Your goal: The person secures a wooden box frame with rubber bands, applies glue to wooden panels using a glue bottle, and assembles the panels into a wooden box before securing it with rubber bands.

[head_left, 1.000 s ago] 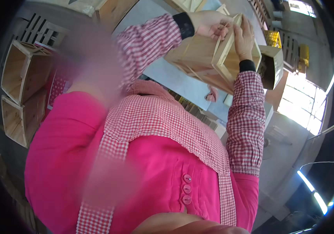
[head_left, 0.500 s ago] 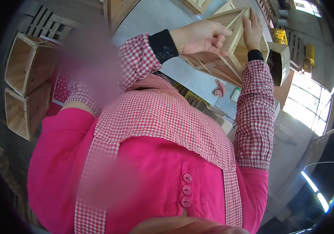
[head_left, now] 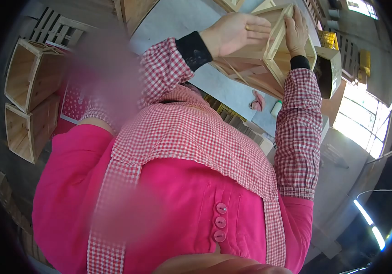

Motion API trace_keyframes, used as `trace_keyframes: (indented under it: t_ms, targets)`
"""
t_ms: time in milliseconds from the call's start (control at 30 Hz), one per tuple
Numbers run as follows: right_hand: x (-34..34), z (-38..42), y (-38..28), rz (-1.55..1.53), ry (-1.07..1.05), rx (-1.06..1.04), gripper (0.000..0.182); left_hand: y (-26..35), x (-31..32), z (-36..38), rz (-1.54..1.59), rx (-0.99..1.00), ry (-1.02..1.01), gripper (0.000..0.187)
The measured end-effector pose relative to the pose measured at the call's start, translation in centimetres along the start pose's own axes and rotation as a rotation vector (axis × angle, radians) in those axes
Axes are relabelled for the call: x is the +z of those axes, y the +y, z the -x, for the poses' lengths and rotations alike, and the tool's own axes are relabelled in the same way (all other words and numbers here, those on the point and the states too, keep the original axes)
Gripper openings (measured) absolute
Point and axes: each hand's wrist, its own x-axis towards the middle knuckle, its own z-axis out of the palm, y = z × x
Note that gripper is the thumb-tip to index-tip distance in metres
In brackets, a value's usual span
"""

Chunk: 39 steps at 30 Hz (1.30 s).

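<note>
A pale wooden box (head_left: 250, 68) with framed edges lies tilted on the table under both my hands. My left hand (head_left: 239, 34), with a ring on one finger, is stretched out flat, palm showing, its fingertips right at the box's corner strip. Nothing shows in its palm. My right hand (head_left: 296, 34) rests along the box's far right side, its fingers straight and the thumb apart near the rim. A thin wooden strip (head_left: 238, 73) crosses the near side of the box.
The grey-blue table (head_left: 173, 20) bears a pink cloth (head_left: 257, 101) and a white bottle (head_left: 276, 108). At left stand two stacked wooden boxes (head_left: 31, 132) and a pallet (head_left: 58, 28). A yellow crate (head_left: 327, 40) and a dark-mouthed box (head_left: 329, 73) are beyond my right hand.
My left hand has gone from curled fingers at the box's edge to flat, straight fingers, slightly higher. My right hand stays on the box, which has barely shifted.
</note>
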Motion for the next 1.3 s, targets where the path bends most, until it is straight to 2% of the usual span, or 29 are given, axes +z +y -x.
trace_keyframes:
  t_ms: [33,67,100,167,200,233,300,333,433,467,567,600,700,867,967,1033,1133,1200,1233,1300]
  targets:
    - [-0.2,0.0,-0.5,-0.003,0.001,0.049,0.049,-0.2,-0.1,0.4,-0.039,0.078,0.06,0.026]
    - [-0.2,0.1,-0.7,-0.005,0.004,0.099,0.048,-0.4,-0.3,0.9,-0.042,0.074,0.06,0.026]
    - [-0.1,0.2,-0.3,-0.007,0.006,0.103,0.048,-0.9,-0.7,1.6,-0.433,0.301,0.048,0.026]
    - [0.0,0.3,1.0,0.21,0.011,-0.123,0.046,-1.8,-1.4,2.5,-1.215,0.75,0.019,0.028]
    - [0.0,0.3,0.9,0.318,0.013,-0.237,0.045,-1.6,-1.0,2.6,-1.217,0.745,0.02,0.028]
    - [0.1,0.5,0.6,0.314,0.007,-0.237,0.045,-1.4,-0.5,2.5,-1.34,0.644,-0.034,0.03]
    - [-1.1,-0.2,-1.9,-0.009,-0.083,0.137,0.056,-0.8,0.7,2.1,-1.574,0.438,-0.152,0.035]
    - [-1.4,-0.4,-2.5,-0.172,-0.124,0.323,0.062,-0.8,0.5,2.0,-1.573,0.438,-0.151,0.035]
    - [-0.9,-0.4,-2.1,-0.171,-0.083,0.286,0.062,0.1,-1.3,1.3,-1.341,0.587,-0.333,0.037]
    - [-0.8,-0.2,-2.0,-0.169,-0.063,0.27,0.062,0.5,-1.9,1.1,-1.345,0.583,-0.332,0.037]
    - [-0.8,-0.2,-2.0,-0.155,-0.063,0.286,0.061,2.1,-2.4,1.2,-0.802,0.423,-0.032,0.036]
    - [-0.7,-0.4,-2.1,-0.149,-0.062,0.29,0.061,1.9,-2.0,1.5,-0.809,0.426,-0.028,0.036]
    - [-0.2,-0.6,-1.8,-0.168,-0.041,0.27,0.061,-0.3,0.4,2.7,-1.215,0.455,0.025,0.037]
    - [-0.5,-1.0,-2.5,-0.178,-0.039,0.276,0.061,-2.7,0.8,2.1,-1.321,0.464,0.07,0.042]
    - [-1.5,-1.6,-4.3,-0.09,-0.085,0.344,0.061,-1.1,0.8,1.7,-0.951,-0.024,-0.036,0.034]
    - [-1.4,-1.6,-4.2,-0.047,-0.089,0.372,0.061,-0.3,1.2,1.2,-1.018,-0.065,0.004,0.033]
    - [-0.2,-1.5,-0.7,-0.417,0.089,0.099,0.049,1.1,2.5,0.6,-1.12,-0.171,0.079,0.031]
    - [-3.6,-0.1,1.6,-0.549,-0.118,0.067,0.046,3.2,3.6,0.8,-1.117,-0.265,0.186,0.041]
    - [-5.4,2.1,1.6,-0.436,-0.023,0.05,0.051,4.0,4.5,0.9,-1.109,-0.311,0.24,0.047]
    - [-9.3,6.9,1.3,-0.251,0.207,0.02,0.055,3.8,9.4,2.6,-1.185,-0.186,0.185,0.046]
